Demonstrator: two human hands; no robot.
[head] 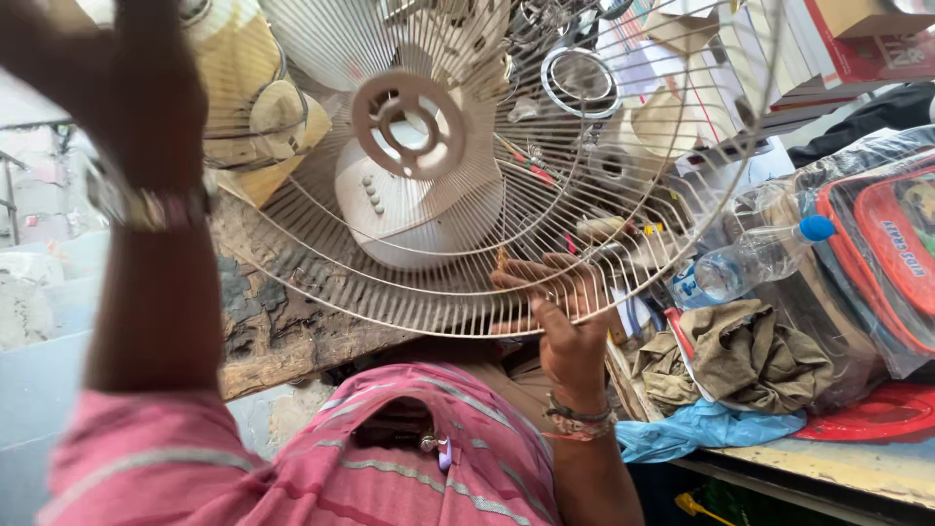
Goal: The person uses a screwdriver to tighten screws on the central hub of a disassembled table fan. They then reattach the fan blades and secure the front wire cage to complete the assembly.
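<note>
A round cream wire fan guard [623, 175] with a plastic centre ring [407, 123] fills the middle of the view, tilted toward me. My right hand [565, 317] grips its lower rim, fingers curled through the wires; a thread band is on the wrist. My left hand [146, 83] is raised at the top left, dark and blurred, with a watch on the wrist. It sits near the guard's upper left edge, and whether it holds the rim is not visible. Behind the wires lies a cream fan body with buttons [390, 209].
A worn wooden bench [282, 336] carries fan parts. At the right are a plastic water bottle with a blue cap [750, 263], a crumpled brown cloth [755, 356], a blue plastic bag [701, 429] and a red bag in clear wrap [881, 253].
</note>
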